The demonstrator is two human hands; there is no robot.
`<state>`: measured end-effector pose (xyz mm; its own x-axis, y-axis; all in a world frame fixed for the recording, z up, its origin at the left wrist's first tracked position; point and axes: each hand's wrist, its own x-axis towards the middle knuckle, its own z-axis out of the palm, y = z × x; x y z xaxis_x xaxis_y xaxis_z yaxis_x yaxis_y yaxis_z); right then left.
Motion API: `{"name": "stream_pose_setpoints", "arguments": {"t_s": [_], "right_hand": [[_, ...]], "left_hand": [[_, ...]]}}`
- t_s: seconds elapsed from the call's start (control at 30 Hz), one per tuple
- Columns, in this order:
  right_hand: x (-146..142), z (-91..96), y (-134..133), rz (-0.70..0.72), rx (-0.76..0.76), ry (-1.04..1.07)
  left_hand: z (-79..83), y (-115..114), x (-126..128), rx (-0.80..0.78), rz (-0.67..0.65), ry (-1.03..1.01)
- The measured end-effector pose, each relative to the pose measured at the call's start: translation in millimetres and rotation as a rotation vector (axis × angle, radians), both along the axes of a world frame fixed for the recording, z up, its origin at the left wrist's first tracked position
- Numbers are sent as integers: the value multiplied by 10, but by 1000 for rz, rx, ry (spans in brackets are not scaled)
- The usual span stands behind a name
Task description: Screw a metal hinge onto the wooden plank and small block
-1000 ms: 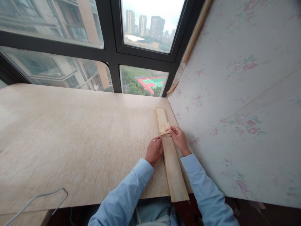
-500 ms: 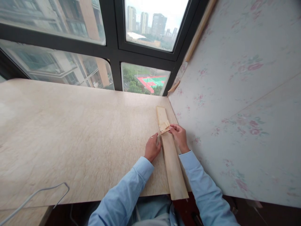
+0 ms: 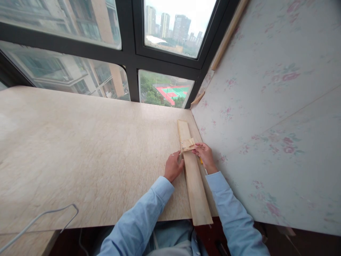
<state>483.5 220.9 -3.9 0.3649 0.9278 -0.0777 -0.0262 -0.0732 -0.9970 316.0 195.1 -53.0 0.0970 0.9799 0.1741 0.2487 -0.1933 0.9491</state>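
A long pale wooden plank (image 3: 195, 188) lies lengthwise on the marble-patterned ledge, its near end jutting past the front edge. Across its upper part sits a small tan flat piece (image 3: 188, 145), thin and splintered-looking, with tiny metal bits at its left end. My right hand (image 3: 204, 155) pinches the right end of that piece between thumb and fingers. Beside the plank's left edge rests my left hand (image 3: 173, 166), fingers stretched and thumb apart, fingertips by the plank. Partly hidden under my right hand is something yellow (image 3: 201, 161) with a thin metal shaft near the wrist.
The wallpapered wall (image 3: 266, 117) rises close on the right. Dark window frames (image 3: 165, 62) stand behind the ledge (image 3: 93, 153). A loose grey cable (image 3: 45, 214) lies at the lower left. Wallpaper is peeling in the far corner.
My right hand has shifted slightly right, and the small tan piece appears turned a little, with a raised flap. The yellow thing beneath the right hand has come into view. My left hand has barely moved.
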Motion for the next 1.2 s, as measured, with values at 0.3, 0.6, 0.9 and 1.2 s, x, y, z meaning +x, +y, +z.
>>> {"name": "stream_pose_setpoints", "arguments": {"t_s": [0.3,0.6,0.9,1.2], "right_hand": [[-149,42,-54,48,15,74],[-187,40,-61,79,72,-56],[-169,-2,-57,1,53,9],[-172,-3,-60,-48,13,124]], "left_hand": [[85,425,107,-154,22,-144],[93,614,99,-315,6,-256],[131,668,123,-184,10,-114],[103,538,106,-260,5,-284]]}}
